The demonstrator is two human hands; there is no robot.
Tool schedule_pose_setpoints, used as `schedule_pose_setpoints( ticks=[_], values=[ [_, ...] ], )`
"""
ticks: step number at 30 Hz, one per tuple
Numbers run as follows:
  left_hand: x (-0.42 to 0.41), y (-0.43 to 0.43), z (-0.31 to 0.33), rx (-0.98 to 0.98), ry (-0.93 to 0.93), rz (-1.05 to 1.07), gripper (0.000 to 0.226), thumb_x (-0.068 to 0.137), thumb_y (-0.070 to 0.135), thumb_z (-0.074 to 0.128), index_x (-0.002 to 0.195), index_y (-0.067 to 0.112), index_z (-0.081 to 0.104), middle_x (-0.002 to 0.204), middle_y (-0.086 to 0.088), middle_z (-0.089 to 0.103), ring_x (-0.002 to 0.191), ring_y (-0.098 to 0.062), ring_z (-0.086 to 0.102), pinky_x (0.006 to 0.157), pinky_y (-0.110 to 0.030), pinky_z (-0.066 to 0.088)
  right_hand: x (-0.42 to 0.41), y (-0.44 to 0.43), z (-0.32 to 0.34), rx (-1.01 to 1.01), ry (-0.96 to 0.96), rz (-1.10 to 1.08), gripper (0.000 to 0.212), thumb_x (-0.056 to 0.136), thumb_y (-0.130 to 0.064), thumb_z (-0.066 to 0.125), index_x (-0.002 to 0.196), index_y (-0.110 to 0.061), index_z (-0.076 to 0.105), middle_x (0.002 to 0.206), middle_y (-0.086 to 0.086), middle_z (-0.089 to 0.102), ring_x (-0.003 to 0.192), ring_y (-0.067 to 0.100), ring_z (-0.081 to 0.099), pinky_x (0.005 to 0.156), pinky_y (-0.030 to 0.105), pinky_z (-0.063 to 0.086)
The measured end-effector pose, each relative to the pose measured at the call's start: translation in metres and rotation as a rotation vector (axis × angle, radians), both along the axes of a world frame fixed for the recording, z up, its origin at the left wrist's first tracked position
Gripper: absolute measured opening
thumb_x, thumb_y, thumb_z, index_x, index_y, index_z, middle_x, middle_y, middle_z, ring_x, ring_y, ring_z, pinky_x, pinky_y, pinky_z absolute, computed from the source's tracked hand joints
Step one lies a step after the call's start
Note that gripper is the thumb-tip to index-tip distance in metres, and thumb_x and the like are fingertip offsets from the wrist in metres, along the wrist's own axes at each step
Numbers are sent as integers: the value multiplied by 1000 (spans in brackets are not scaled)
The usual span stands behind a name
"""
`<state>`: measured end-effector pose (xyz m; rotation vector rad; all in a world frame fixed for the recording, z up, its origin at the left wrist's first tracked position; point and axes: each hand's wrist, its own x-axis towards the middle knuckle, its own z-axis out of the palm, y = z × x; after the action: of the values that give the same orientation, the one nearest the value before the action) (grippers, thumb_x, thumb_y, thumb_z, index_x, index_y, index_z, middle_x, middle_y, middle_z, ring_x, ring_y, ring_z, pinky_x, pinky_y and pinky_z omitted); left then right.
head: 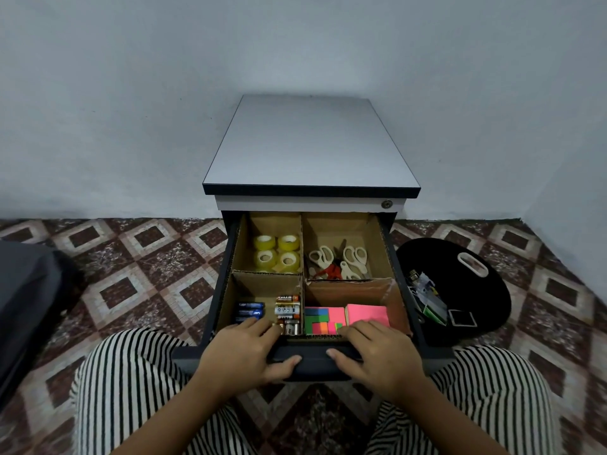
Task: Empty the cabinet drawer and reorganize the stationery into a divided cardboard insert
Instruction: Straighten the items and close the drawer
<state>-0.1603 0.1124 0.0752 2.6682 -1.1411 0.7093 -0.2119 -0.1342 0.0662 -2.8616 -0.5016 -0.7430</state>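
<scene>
The cabinet drawer (399, 274) stands pulled out, holding the divided cardboard insert (303, 280). Several tape rolls (277, 252) fill the far left compartment and several scissors (340, 262) the far right one. Batteries (279, 308) lie in the near left compartment, sticky notes (348, 318) in the near right. My left hand (244, 353) grips the drawer's dark front panel (313, 359), fingers inside over the rim and thumb on the front. My right hand (377, 353) grips the same panel in the same way, just to the right.
The grey-topped cabinet (310, 142) backs onto a pale wall. A black round tray (483, 290) on the tiled floor to the right holds clips and other small items (427, 300). A dark object (26, 307) lies at the left. My striped-trousered knees (131, 389) flank the drawer.
</scene>
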Motion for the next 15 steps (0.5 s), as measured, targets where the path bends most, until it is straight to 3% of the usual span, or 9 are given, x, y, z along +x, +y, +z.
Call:
schedule_pose_setpoints(
  ticks=[12,15],
  values=[
    [58,-9,6,43,47,55,74,90,69,14,78,21,68,65,8,58,51,-10,57,34,-22,40,57,-6,7,49,-7,-35,60,93,-63,25,81,-24,69,73,-9,63,65,10,60,51,23,46],
    [79,-13,8,27,85,54,74,89,70,14,80,20,68,70,6,60,58,-12,60,37,-23,43,77,-9,13,58,28,-40,66,92,-66,19,82,-24,69,73,-8,62,67,11,60,51,21,43]
  ],
)
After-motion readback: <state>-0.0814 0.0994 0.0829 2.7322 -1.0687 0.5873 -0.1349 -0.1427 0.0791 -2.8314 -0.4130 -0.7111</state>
